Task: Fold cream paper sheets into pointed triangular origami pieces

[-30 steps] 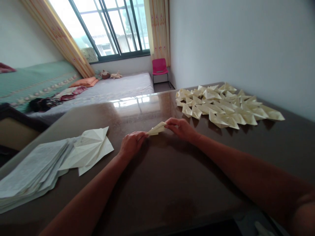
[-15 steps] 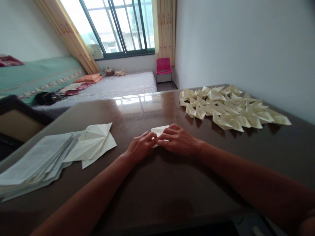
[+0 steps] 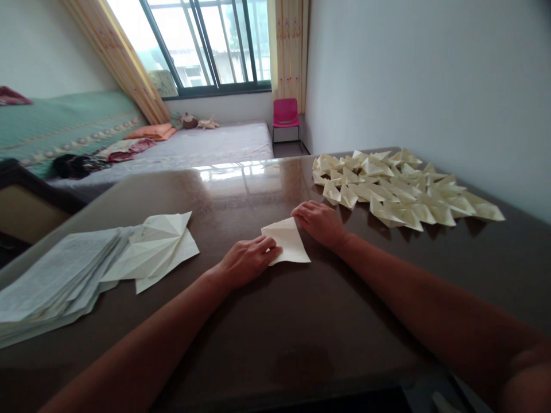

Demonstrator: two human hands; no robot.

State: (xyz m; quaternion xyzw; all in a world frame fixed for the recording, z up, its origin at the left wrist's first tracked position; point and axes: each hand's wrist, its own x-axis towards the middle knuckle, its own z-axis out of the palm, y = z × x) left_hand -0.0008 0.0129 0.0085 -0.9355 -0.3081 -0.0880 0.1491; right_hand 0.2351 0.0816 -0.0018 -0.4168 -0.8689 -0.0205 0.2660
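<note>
A small folded sheet of cream paper (image 3: 289,241) lies nearly flat on the brown table (image 3: 267,327), between my hands. My left hand (image 3: 247,259) is closed on the paper's left edge, with fingers and thumb over it. At the far right corner of the sheet, my right hand (image 3: 319,221) rests with its fingers bent together against the paper; the fingertips are partly hidden.
Several folded paper boats (image 3: 391,189) sit grouped at the back right near the wall. On the left are a stack of thin paper sheets (image 3: 55,275) and creased cream sheets (image 3: 159,246). A bed (image 3: 232,140) and a pink chair (image 3: 285,113) stand beyond the table.
The paper was held up as a narrow strip between both hands, then pressed down under them. Now it lies spread wider on the table, and my right hand has shifted to its far right corner.
</note>
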